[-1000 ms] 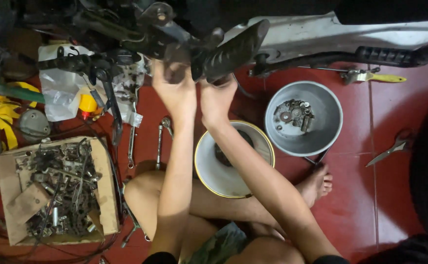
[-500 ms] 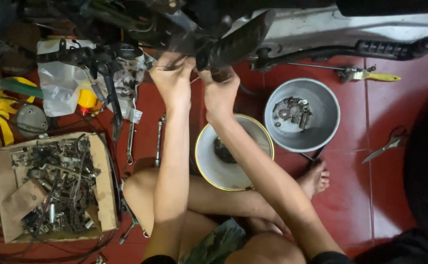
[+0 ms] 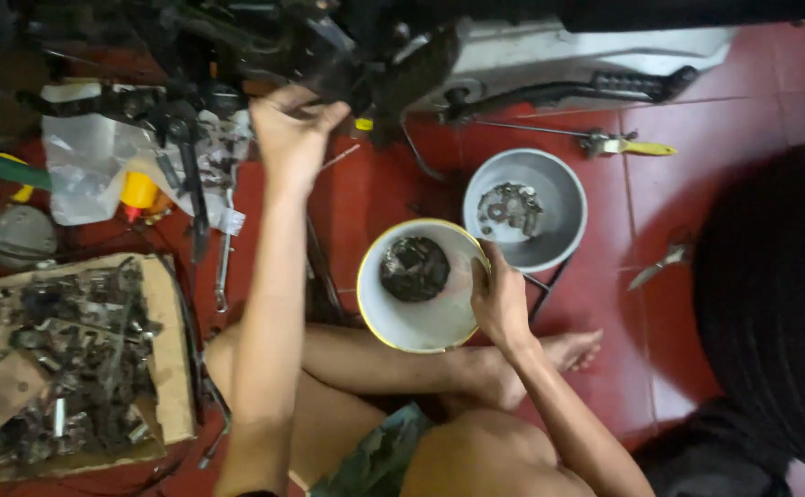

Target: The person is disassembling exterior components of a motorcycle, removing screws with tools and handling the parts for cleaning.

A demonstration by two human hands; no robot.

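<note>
My left hand (image 3: 289, 133) is raised against the dark underside of a motorcycle (image 3: 329, 46), its fingers curled around a black metal part there. My right hand (image 3: 499, 296) rests on the right rim of a white bowl with a yellow edge (image 3: 402, 322); whether its fingers pinch anything is unclear. A dark greasy part lies inside that bowl. Just behind it stands a grey metal bowl (image 3: 559, 221) holding several small metal pieces. I sit cross-legged on the red tiled floor, my bare foot (image 3: 568, 350) beside the white bowl.
A cardboard tray (image 3: 168, 368) full of several nuts, bolts and sockets lies at the left. Wrenches (image 3: 223, 253) lie on the floor beside it. A yellow-handled screwdriver (image 3: 637, 145) and pliers (image 3: 660, 265) lie at the right. A dark tyre (image 3: 770, 304) fills the right edge.
My right hand has come down from the motorcycle's underside to the white bowl's rim. My left hand stays up on the black part.
</note>
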